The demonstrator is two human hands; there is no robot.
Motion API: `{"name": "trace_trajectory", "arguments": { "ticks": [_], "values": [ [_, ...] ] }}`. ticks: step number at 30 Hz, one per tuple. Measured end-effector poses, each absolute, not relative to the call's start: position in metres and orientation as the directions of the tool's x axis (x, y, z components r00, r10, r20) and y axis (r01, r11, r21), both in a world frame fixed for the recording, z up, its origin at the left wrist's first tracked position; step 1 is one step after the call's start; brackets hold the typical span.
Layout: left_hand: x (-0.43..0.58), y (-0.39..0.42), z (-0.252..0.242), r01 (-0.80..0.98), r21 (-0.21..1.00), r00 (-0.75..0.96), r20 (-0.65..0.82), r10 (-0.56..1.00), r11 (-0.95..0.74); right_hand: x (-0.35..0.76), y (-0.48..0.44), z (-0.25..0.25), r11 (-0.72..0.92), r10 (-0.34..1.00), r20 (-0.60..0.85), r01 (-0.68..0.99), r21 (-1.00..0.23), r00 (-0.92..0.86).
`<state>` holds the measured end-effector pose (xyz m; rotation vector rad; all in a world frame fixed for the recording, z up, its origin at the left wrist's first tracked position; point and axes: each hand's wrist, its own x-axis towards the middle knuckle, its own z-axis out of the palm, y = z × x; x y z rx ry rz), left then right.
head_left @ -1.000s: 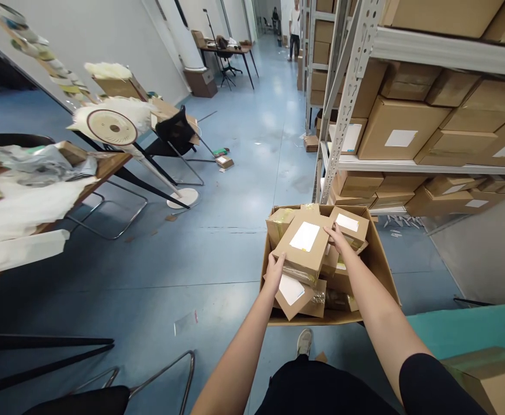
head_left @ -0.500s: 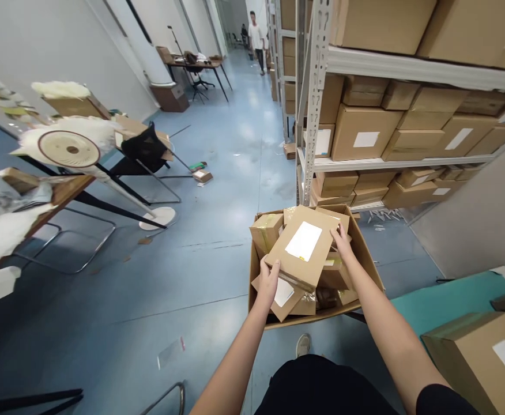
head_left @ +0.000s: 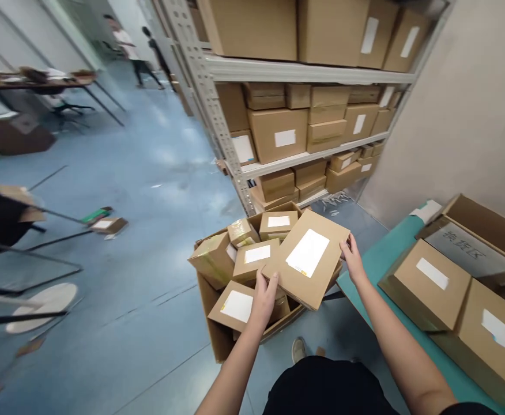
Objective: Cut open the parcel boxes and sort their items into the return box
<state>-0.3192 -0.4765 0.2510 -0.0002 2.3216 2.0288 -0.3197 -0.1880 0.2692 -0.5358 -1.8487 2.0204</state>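
Note:
I hold a flat brown cardboard parcel [head_left: 306,257] with a white label between both hands. My left hand [head_left: 264,297] grips its near left edge and my right hand [head_left: 353,259] grips its right edge. The parcel hangs above an open cardboard carton [head_left: 215,329] on the floor. Several smaller labelled parcels [head_left: 256,253] fill that carton, some taped.
Metal shelving [head_left: 218,109] packed with brown boxes stands straight ahead. A teal table [head_left: 376,259] at the right carries large cardboard boxes [head_left: 429,279]. Chair legs and a white round base [head_left: 40,300] lie at the left. Two people [head_left: 129,49] walk at the far end of the blue floor.
The parcel has come up out of the carton and moved right, held by both hands. My view has swung right, toward the shelving and the teal table.

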Motion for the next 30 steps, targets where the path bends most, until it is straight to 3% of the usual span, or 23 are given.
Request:
{"name": "trace_trajectory", "arguments": {
  "ticks": [14,30],
  "values": [
    [-0.221,-0.300,0.269,0.131,0.977,-0.845,0.020,0.535,0.171,-0.084,-0.045,0.297,0.030,0.872,0.037,-0.021,-0.999,-0.488],
    [-0.027,-0.113,0.260,0.004,0.995,-0.416,-0.091,0.905,0.102,0.202,0.085,0.284,0.024,0.994,0.022,0.022,-0.999,-0.109]
  ]
}}
